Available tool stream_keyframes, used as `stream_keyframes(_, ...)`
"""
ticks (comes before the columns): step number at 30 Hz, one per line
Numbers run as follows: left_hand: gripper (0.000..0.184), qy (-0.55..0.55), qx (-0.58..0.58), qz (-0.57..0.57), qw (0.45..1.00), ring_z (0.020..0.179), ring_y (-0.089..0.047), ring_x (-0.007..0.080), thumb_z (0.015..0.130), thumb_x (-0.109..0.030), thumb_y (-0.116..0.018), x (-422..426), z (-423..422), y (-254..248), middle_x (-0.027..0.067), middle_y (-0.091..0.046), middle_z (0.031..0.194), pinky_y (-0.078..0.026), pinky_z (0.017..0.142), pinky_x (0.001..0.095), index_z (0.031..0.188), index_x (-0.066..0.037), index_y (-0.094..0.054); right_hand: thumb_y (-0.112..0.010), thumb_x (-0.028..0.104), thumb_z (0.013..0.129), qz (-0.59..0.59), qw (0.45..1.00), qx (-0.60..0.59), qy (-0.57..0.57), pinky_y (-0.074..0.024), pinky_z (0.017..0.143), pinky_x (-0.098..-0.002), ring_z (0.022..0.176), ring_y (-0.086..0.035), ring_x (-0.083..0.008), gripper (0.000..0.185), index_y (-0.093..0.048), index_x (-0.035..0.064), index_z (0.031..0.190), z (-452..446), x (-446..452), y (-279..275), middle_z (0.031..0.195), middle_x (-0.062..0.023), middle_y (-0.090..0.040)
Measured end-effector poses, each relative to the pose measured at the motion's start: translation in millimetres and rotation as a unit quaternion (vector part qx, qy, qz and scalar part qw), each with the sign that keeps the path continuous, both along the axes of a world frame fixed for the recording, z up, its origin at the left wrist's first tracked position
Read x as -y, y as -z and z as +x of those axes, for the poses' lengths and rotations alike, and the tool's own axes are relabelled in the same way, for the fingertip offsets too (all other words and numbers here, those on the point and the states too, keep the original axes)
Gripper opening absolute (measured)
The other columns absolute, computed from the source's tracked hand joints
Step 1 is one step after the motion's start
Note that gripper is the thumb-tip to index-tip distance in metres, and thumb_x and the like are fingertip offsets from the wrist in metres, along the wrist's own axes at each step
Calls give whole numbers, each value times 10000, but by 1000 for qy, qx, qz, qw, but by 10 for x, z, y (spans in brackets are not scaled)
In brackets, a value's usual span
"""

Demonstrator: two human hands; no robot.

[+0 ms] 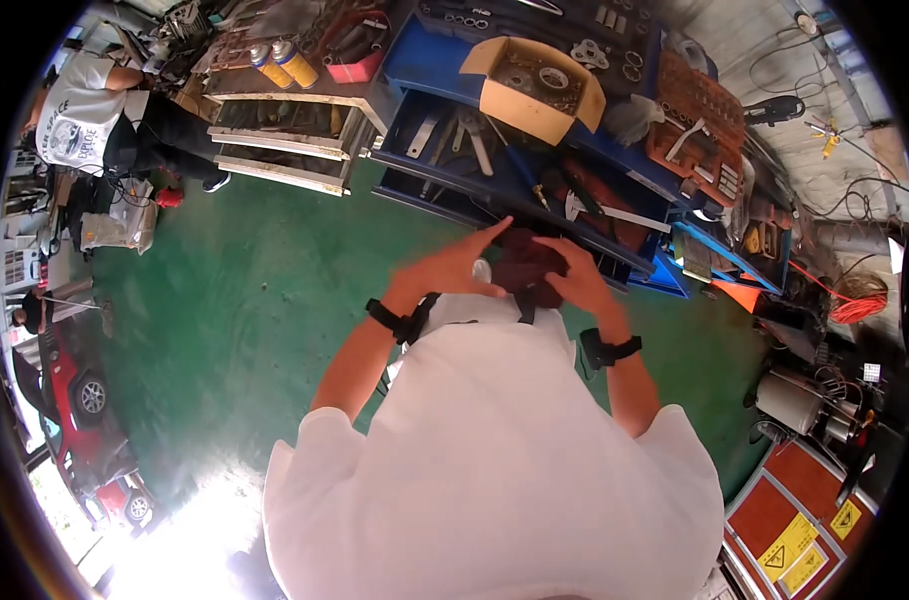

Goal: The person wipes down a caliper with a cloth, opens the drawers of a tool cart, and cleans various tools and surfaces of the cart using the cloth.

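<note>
A dark maroon object (526, 268), which I cannot make out clearly, is between my two hands in front of my white shirt (524, 440). On its left side is my left hand (449, 268), with index finger and thumb stretched well apart. My right hand (579, 278) is at the object's right edge, its fingers spread and slightly bent. Whether either hand touches it is unclear. Both wrists wear black bands. Just beyond the hands, the open blue drawers (424, 190) hold wrenches (474, 142), a caliper (614, 212) and other tools.
On the blue bench are a cardboard box (539, 105) of parts and a socket set (689, 135). Two spray cans (294, 65) stand on a worn cabinet. Another person (94, 115) is at upper left, a red car (74, 400) at left, and an orange-red case (794, 500) at lower right.
</note>
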State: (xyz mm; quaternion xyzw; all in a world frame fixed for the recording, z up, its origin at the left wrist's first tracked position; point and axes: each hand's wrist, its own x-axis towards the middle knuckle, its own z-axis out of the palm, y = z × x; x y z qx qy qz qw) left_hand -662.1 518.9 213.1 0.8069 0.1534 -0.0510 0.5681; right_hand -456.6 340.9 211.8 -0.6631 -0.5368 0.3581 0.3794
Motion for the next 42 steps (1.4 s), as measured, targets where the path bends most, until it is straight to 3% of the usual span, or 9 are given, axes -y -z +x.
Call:
stream_keyframes(3, 852, -16, 126, -39, 991, 1244, -532, 317, 753, -218, -849, -57, 114, -44, 172, -543, 1370, -416, 1056, 425, 1467, -82, -404, -665, 39, 780, 32, 996, -85, 22, -468, 969, -386, 1079, -608, -335, 603, -527, 77, 1366, -242, -424, -348, 1194, -159, -602)
stream_keyframes(6, 756, -195, 141, -98, 966, 1174, -551, 246, 759, -123, -829, -268, 76, 14, 130, -591, 1248, -430, 1028, 384, 1405, -54, -444, -672, 85, 842, 100, 992, -40, 62, -452, 975, -382, 1125, -580, -315, 568, -505, 73, 1385, -276, -723, -365, 1233, -163, -571)
stream_keyframes(8, 665, -326, 214, 57, 919, 1129, -554, 197, 781, -83, -795, -598, -42, 184, 108, -589, 1199, -446, 993, 355, 1355, -32, -463, -659, 109, 881, 81, 994, -25, 73, -445, 969, -394, 1123, -559, -324, 456, -555, 62, 1323, -218, -832, -326, 1209, -166, -568)
stream_keyframes(10, 634, -445, 213, 10, 870, 1117, -563, 202, 791, -69, -775, -913, -150, 99, 115, -595, 1194, -459, 978, 366, 1341, -10, -464, -653, 126, 890, 105, 980, 162, 54, -453, 949, -405, 1086, -557, -341, 342, -614, 59, 1223, -80, -895, -36, 1170, -160, -572)
stream_keyframes(13, 599, -500, 246, 72, 827, 1141, -592, 245, 777, -57, -738, -1507, -305, 125, 130, -615, 1197, -466, 978, 356, 1316, -39, -479, -648, 166, 904, 66, 978, 189, 61, -469, 898, -428, 1015, -567, -346, 214, -663, 48, 1083, -49, -950, 139, 1097, -140, -588)
stream_keyframes(20, 669, -471, 151, 246, 834, 1148, -616, 380, 828, -238, -746, -2594, 205, -165, 224, -617, 1239, -486, 948, 413, 1395, -89, -423, -635, 195, 924, -15, 965, 186, 185, -480, 733, -454, 817, -586, -368, 192, -646, 11, 870, -153, -1224, 429, 852, -153, -578)
stream_keyframes(29, 651, -346, 83, 205, 912, 1121, -559, 470, 817, -277, -751, -3462, 1045, 337, 265, -559, 1264, -482, 944, 512, 1362, -107, -438, -640, 211, 941, -80, 932, 105, 337, -406, 529, -379, 514, -536, -283, 250, -618, -9, 823, -203, -1526, 604, 585, -145, -545)
stream_keyframes(35, 681, -289, 72, 210, 931, 1024, -611, 477, 798, -214, -742, -3750, 1248, 358, 261, -544, 1246, -527, 849, 536, 1388, -157, -407, -634, 336, 901, -191, 851, 324, 367, -458, 566, -454, 614, -611, -385, 330, -673, 31, 781, -297, -1673, 864, 644, -171, -610)
stream_keyframes(42, 783, -258, 35, 184, 948, 857, -640, 509, 754, -182, -770, -3813, 1184, 239, 279, -535, 1194, -565, 725, 542, 1419, -192, -357, -607, 332, 878, -262, 831, 294, 392, -505, 629, -500, 693, -639, -411, 295, -720, 66, 820, -314, -1720, 850, 724, -165, -666)
